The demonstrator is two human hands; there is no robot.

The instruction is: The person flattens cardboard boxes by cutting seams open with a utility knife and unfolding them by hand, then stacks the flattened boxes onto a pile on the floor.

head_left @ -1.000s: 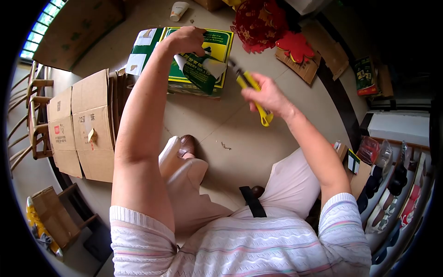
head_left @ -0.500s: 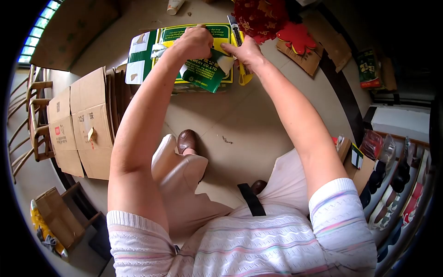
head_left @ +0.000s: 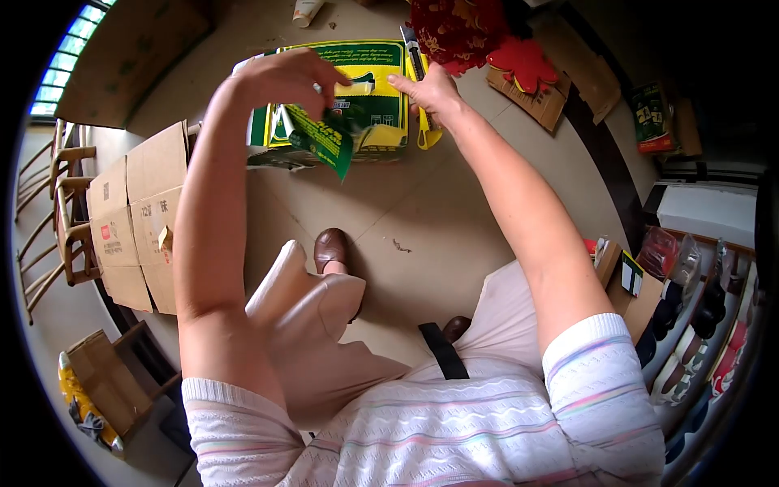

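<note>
A green-and-yellow box is supported by the tiled floor at top centre. Flattened cardboard is laid at upper right.

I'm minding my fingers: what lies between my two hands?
In the head view, part of the green box lies between your left hand and right hand, which holds the yellow cutter.

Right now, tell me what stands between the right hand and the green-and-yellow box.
The yellow cutter, in the right hand's own grip, lies along the near side of the green-and-yellow box. Farther across, the left hand and a loose green flap block the left part.
</note>
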